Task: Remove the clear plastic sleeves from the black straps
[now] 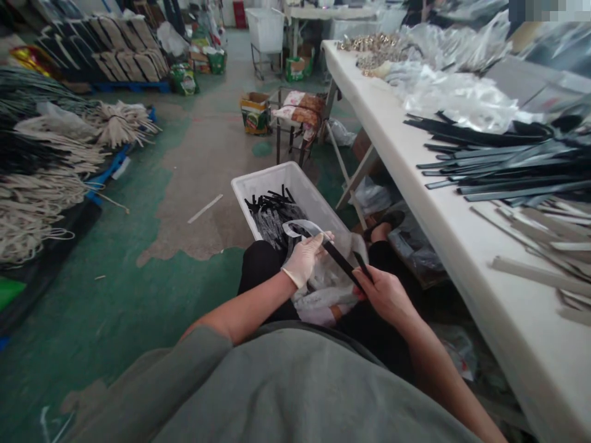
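Observation:
My left hand [303, 258], in a thin whitish glove, pinches a black strap [340, 262] near its upper part. A pale translucent strip [295, 226] curls in a loop just beyond the left fingers. Closed round the lower part of the same strap is my bare right hand [385, 292], with a short black end sticking up above its thumb. Clear plastic [323, 299] lies over my lap under both hands. In front of my knees stands a white plastic bin [318, 195] holding many black strap pieces [277, 215].
A long white table [397, 147] runs along my right, carrying black strips [498, 163], beige strips [545, 267] and plastic bags [462, 95]. Bundled cords [46, 184] lie at left. A cushioned stool [300, 111] and a carton [255, 114] stand ahead.

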The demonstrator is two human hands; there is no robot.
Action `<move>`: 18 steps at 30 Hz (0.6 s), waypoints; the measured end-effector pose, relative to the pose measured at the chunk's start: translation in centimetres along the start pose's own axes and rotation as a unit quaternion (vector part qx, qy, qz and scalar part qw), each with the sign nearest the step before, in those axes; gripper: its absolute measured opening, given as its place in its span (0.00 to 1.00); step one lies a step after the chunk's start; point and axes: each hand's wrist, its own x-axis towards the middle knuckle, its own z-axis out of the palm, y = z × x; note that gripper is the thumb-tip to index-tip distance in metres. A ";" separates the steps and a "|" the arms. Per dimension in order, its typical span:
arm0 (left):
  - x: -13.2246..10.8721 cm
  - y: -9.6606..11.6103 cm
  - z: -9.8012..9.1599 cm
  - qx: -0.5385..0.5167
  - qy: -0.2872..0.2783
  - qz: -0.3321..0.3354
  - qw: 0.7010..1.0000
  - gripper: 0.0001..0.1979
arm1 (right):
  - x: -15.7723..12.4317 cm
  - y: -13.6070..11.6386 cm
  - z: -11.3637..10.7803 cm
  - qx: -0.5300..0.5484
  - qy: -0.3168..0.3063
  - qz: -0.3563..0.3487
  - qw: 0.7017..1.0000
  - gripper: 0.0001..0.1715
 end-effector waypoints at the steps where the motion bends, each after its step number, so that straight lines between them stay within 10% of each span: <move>1: 0.0 0.0 -0.1 -0.002 0.004 -0.008 1.000 0.16 | 0.2 -0.1 0.1 -0.017 0.007 0.001 1.000 0.22; 5: -0.4 -0.3 -0.1 0.015 -0.054 -0.048 0.997 0.16 | 1.3 -0.5 0.7 -0.023 0.033 0.002 0.999 0.22; 11: 0.9 0.9 -1.3 -0.039 0.050 -0.025 0.998 0.14 | 0.7 -0.3 0.9 -0.036 -0.039 0.004 0.999 0.23; 18: 0.8 0.1 -0.9 -0.043 0.007 -0.031 0.999 0.15 | 1.2 -0.8 1.1 -0.032 -0.022 0.024 0.999 0.22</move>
